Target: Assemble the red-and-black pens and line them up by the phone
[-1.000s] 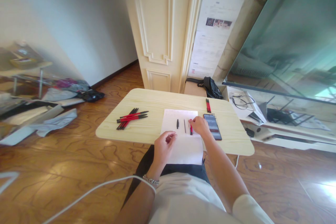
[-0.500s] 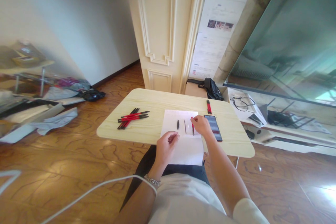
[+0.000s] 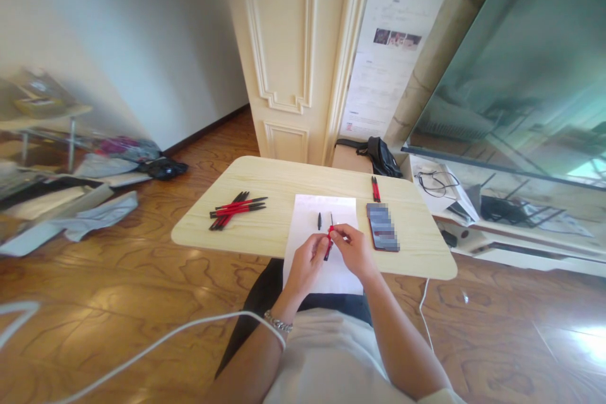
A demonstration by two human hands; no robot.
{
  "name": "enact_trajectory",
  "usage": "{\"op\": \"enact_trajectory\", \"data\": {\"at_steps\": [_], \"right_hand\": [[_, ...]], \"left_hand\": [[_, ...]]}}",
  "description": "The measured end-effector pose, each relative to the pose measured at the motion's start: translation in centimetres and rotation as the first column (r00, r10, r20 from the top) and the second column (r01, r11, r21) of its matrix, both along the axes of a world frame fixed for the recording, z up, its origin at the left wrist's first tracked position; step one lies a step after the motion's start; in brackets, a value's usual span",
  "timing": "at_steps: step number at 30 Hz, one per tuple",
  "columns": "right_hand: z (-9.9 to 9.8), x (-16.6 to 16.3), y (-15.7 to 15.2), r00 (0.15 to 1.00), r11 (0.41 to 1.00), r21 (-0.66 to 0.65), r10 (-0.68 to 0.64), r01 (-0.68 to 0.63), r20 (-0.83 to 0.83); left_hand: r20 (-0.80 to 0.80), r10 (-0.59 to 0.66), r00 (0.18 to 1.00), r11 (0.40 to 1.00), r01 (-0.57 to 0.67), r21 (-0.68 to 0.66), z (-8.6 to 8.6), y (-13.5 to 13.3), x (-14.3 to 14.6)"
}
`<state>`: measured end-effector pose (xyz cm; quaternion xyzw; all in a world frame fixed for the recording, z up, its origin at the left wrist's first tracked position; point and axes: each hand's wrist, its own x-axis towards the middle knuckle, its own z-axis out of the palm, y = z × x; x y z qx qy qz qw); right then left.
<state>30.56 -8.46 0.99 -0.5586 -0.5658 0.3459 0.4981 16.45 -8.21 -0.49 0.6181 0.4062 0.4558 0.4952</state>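
Over the white sheet of paper, my left hand and my right hand meet with pinched fingers. Between them is a red pen barrel with a dark lower end, gripped by both hands. Just beyond the fingers, a thin dark pen refill lies on the paper, its near end covered by my right hand. A short black pen tip section rests to the left of the refill, apart from both hands.
Several red and black pens lie crossed on the table's left side. Two more pens lie at the back right, beyond a phone. The small table has rounded corners. A white cable crosses near my left forearm.
My right hand has lifted the red barrel off the paper and brought it left and nearer to me. My left hand has closed on it too. The refill and black piece stay put.
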Motion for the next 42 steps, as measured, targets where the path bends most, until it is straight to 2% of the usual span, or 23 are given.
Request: {"op": "enact_trajectory", "data": {"at_steps": [3,7,10,12,13,17,21,29,31,33,37,39,42], "right_hand": [[-0.1,-0.3,-0.3,1.000,1.000,0.006,0.026,-0.026,-0.008],[0.1,0.5,0.3,0.996,0.998,0.020,0.064,-0.066,0.066],[0.1,2.2,1.9,0.979,0.999,0.028,-0.046,0.041,0.200],[-0.1,3.5,3.2,0.923,0.987,0.015,-0.153,0.158,0.354],[-0.3,4.0,3.9,0.883,0.982,-0.012,-0.165,0.189,0.439],[-1.4,4.6,5.7,0.763,0.970,-0.127,-0.080,0.209,0.642],[-2.1,3.8,6.0,0.720,0.962,-0.155,-0.059,0.227,0.692],[-1.8,2.9,5.8,0.674,0.952,-0.158,-0.062,0.261,0.736],[-1.8,3.0,5.8,0.701,0.955,-0.145,-0.083,0.260,0.708],[-1.9,3.2,5.8,0.772,0.960,-0.123,-0.122,0.251,0.623],[-2.0,3.6,5.0,0.966,0.978,-0.119,-0.143,0.171,0.214],[-1.9,3.4,4.2,0.994,0.986,-0.125,-0.110,0.108,-0.005],[-1.3,3.0,2.9,0.973,0.994,-0.101,-0.056,0.034,-0.222]], "left_hand": [[0.048,-0.023,0.999,1.000,0.024,-0.018,-0.6,0.2,0.0],[0.091,-0.016,0.996,0.998,0.021,-0.055,-1.2,0.3,-0.1],[0.113,0.005,0.994,0.996,0.004,-0.084,-1.3,0.3,-0.2],[0.132,0.017,0.991,0.996,-0.005,-0.093,-1.3,0.3,-0.3],[0.139,0.022,0.990,0.996,-0.009,-0.092,-1.3,0.4,-0.3],[0.140,0.027,0.990,0.997,-0.016,-0.077,-1.4,0.5,-0.3],[0.116,0.034,0.993,0.997,-0.026,-0.071,-1.6,0.5,-0.3],[0.091,0.041,0.995,0.997,-0.035,-0.070,-1.7,0.6,-0.4],[0.089,0.038,0.995,0.997,-0.031,-0.074,-1.7,0.6,-0.4],[0.085,0.038,0.996,0.997,-0.032,-0.074,-1.6,0.5,-0.5],[0.073,0.035,0.997,0.997,-0.030,-0.069,-1.3,0.4,-0.5],[0.078,0.027,0.997,0.997,-0.022,-0.072,-1.0,0.3,-0.4],[0.088,0.010,0.996,0.997,-0.003,-0.077,-0.5,0.2,-0.3]]}}
